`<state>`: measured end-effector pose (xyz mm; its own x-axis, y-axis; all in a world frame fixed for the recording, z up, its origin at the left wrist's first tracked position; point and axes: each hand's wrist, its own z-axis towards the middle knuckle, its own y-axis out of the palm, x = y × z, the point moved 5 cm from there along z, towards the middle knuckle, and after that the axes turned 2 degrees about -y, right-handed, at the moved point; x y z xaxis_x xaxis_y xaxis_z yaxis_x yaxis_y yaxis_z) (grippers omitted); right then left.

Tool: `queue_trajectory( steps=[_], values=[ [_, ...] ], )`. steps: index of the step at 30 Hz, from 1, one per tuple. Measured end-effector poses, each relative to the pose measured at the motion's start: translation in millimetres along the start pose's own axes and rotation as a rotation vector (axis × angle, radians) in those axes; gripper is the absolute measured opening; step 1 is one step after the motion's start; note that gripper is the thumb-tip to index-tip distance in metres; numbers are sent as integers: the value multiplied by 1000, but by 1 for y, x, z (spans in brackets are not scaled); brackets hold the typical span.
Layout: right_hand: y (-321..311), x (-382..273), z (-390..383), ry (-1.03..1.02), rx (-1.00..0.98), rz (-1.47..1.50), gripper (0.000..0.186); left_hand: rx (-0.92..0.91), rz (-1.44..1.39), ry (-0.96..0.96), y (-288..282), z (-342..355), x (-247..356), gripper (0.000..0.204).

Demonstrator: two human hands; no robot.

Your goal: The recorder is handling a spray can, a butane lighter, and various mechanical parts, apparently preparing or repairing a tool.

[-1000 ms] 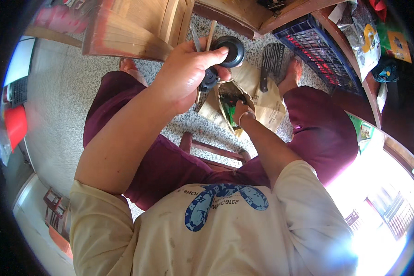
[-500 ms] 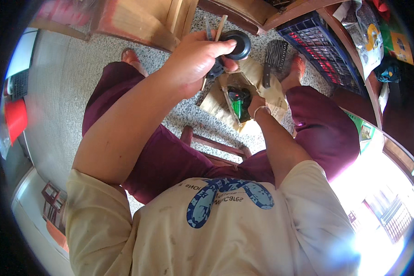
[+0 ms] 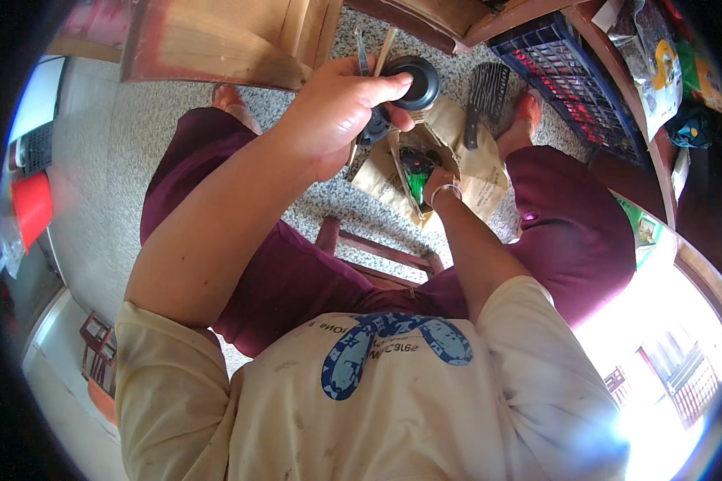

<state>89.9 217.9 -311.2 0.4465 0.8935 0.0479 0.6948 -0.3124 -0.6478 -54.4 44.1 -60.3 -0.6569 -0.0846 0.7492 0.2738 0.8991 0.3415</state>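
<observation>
My left hand (image 3: pixel 333 108) is closed around several things at once, held above the floor between my feet. A round black disc with a raised rim (image 3: pixel 415 82) sits under its thumb. A thin wooden stick (image 3: pixel 387 46) and a slim metal pointed tool (image 3: pixel 361 50) stick up past the fingers. Another black piece (image 3: pixel 375 128) shows below them. My right hand (image 3: pixel 441 183) reaches into an open brown cardboard box (image 3: pixel 480 172), beside a shiny green and black object (image 3: pixel 415 172). Its fingertips are hidden there, so what they touch cannot be seen.
A dark ribbed brush-like thing (image 3: pixel 488 92) and a black handle (image 3: pixel 469 128) lie beyond the box. A blue plastic crate (image 3: pixel 565 80) stands at the right. Behind my hands is a wooden cabinet (image 3: pixel 225 40). A low wooden stool (image 3: pixel 385 252) is between my legs.
My right hand has shifted slightly left over the green object inside the box. My left hand keeps its hold on the disc and the stick, almost unmoved.
</observation>
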Motion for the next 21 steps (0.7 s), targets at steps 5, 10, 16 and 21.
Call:
queue_trajectory(
  steps=[5,10,16,21],
  values=[
    [-17,-22,-21,-166,-105,-138,35,-10,27,1,0,-1,-2,17],
    [19,-7,11,-239,36,186,32,-4,-15,-1,4,2,-4,19],
    [26,12,56,-221,27,717,35,-9,89,-17,4,-3,4,21],
    [-1,-5,43,-358,86,585,28,-19,27,39,-4,-6,0,21]
  ],
)
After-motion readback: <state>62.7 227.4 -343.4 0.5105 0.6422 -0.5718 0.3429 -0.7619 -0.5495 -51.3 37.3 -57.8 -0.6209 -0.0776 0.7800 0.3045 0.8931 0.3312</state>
